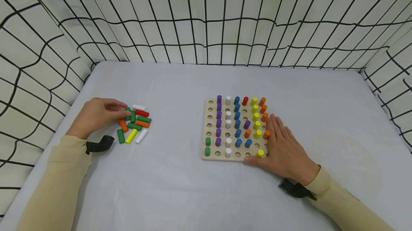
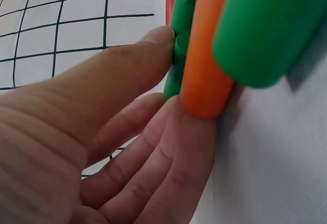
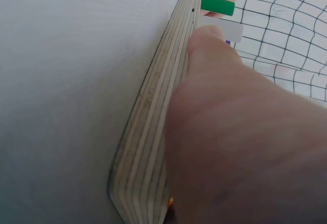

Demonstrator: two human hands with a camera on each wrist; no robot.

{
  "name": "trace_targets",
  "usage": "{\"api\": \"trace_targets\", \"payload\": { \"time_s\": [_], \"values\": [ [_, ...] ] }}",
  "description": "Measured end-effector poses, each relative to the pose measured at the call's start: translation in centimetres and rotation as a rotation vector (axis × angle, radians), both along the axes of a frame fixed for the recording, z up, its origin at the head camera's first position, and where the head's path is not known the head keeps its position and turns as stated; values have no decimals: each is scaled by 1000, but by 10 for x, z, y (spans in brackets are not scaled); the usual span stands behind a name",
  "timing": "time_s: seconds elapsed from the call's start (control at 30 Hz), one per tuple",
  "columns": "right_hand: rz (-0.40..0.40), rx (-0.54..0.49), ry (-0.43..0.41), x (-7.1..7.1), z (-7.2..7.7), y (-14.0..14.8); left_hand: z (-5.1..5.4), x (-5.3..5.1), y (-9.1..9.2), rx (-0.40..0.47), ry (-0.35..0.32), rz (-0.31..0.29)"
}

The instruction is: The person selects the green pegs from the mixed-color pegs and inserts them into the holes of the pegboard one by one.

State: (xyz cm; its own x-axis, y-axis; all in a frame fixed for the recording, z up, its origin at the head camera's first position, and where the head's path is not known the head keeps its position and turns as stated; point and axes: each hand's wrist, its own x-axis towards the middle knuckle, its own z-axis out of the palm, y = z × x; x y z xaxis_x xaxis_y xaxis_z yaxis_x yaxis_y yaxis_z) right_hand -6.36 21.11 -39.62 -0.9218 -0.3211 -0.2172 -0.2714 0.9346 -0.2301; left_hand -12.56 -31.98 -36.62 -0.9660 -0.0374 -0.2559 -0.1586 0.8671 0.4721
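Observation:
At the left of the head view, my left hand (image 1: 99, 114) reaches into a loose pile of coloured pegs. Its thumb and fingers pinch a green peg (image 2: 176, 73), partly hidden by other pegs in the left wrist view. An orange peg (image 2: 204, 55) lies against the fingertips, with another green peg (image 2: 265, 35) close to the camera. My right hand (image 1: 286, 148) rests along the right side of a wooden pegboard (image 1: 210, 131), its fingers straight and its thumb at the front edge. Purple, white, blue, yellow, orange, red and green pegs stand in the board.
Also in the pile are a yellow peg (image 1: 131, 136), a red peg (image 1: 141, 113) and a white peg (image 1: 142, 136). Both the pile and the board are on a white-covered table (image 1: 173, 181). White walls with a black grid (image 1: 206, 20) enclose its back and sides.

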Motion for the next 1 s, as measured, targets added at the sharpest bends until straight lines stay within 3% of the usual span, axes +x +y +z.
{"api": "trace_targets", "payload": {
  "time_s": [0.77, 1.0],
  "values": [
    [4, 2, -3, 0, -1, 0, 5, 2, 5, 33, -33, 19],
    [3, 2, -2, 0, 0, 0, 6, 3, 3, 76, -1, 25]
  ]
}}
